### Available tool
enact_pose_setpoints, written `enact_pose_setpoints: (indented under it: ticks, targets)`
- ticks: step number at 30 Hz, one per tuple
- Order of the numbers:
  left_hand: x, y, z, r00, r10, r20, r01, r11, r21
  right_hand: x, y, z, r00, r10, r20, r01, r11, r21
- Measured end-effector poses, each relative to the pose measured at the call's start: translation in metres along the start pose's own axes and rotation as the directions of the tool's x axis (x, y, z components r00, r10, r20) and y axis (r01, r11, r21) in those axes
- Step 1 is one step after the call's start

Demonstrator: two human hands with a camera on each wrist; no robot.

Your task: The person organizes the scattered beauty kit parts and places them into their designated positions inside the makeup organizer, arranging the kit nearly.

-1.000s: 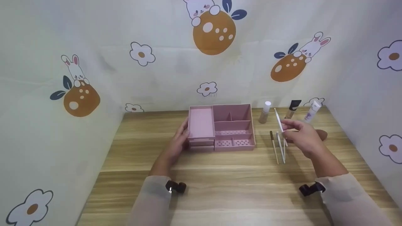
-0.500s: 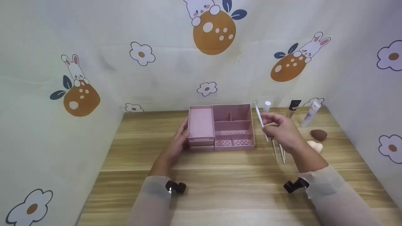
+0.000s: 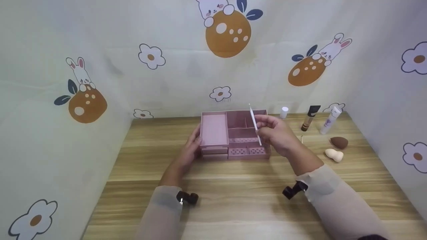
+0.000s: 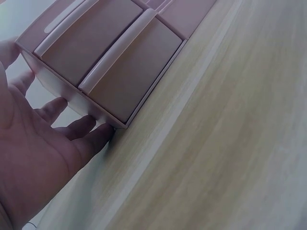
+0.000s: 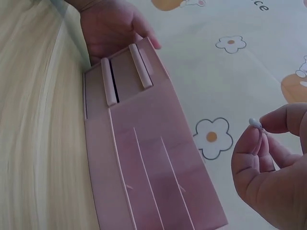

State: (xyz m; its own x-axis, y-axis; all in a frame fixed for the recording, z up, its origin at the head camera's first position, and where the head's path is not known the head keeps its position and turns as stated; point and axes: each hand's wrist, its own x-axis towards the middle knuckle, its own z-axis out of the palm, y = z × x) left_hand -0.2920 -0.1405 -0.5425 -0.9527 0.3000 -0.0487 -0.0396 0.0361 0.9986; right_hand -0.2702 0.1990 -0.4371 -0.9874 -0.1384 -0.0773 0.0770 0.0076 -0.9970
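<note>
A pink desktop organizer [image 3: 214,128] stands at the back of the wooden table, with a flat tray top and drawers on its left and divided compartments on its right. Against its left side rests my left hand [image 3: 190,150]; the left wrist view shows the fingers [image 4: 79,128] extended along the side wall, beside the two drawers. My right hand [image 3: 280,136] pinches a slim white stick [image 3: 254,124] between thumb and fingertips, upright and slightly tilted, above the right compartments. In the right wrist view, the rounded white end of the stick [image 5: 255,123] shows between the fingertips.
Right of the organizer stand a white-capped bottle [image 3: 284,112], a black-capped tube [image 3: 310,119] and a white tube [image 3: 330,120]. A brown makeup sponge [image 3: 339,142] and a cream makeup sponge [image 3: 334,155] lie nearer. My right arm hides most of the thin sticks on the table.
My right hand has carried the white stick leftward from beside the bottles to over the organizer. Both sponges have come into full view. The left hand stays in place.
</note>
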Motion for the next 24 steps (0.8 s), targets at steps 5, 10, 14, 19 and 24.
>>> enact_pose_setpoints:
  ticks: [5,10,14,19,24]
  targets:
    - [-0.001,0.0,-0.001,1.0,-0.017,-0.011,0.017,1.0,0.008,0.011,-0.003,0.016,0.999,0.024,0.021,-0.024,1.0,0.017]
    - [-0.001,0.0,-0.001,1.0,-0.005,0.007,0.005,1.0,-0.021,0.02,-0.007,0.032,0.997,0.043,0.057,-0.048,0.995,0.084]
    - [-0.001,0.0,-0.001,1.0,0.0,0.005,0.0,1.0,0.009,0.028,-0.008,0.045,0.995,0.059,0.086,-0.07,0.989,0.134]
    - [0.0,0.001,0.0,1.0,-0.002,0.008,0.001,1.0,0.018,0.037,-0.008,0.059,0.992,0.08,0.102,-0.091,0.99,0.109]
    - [0.0,-0.001,0.0,1.0,0.008,-0.002,-0.008,0.999,0.043,0.045,-0.007,0.071,0.989,0.104,0.109,-0.113,0.99,0.085]
